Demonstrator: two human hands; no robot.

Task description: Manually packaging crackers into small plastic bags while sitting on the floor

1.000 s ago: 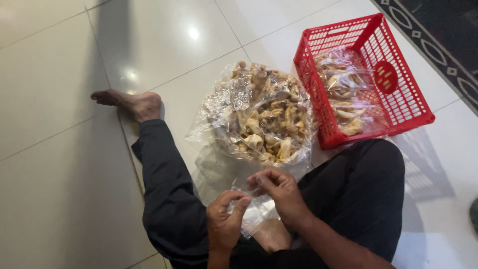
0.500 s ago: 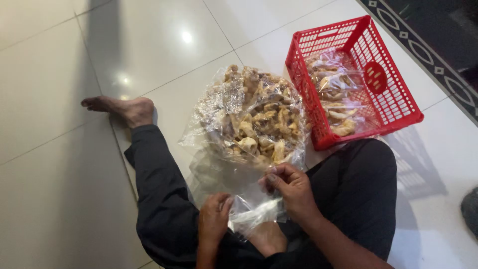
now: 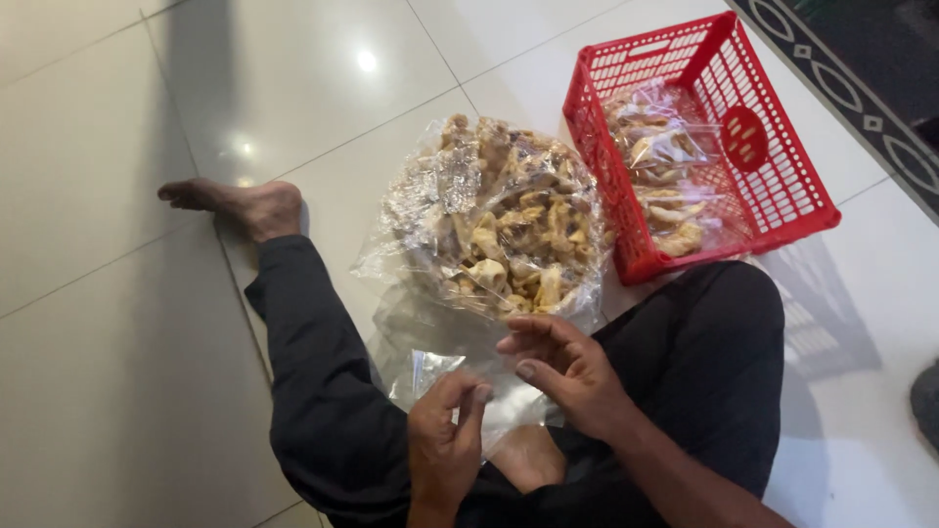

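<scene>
Small clear bag point(image 3: 509, 401) partly behind right hand point(image 3: 567, 367); forearms cropped
</scene>
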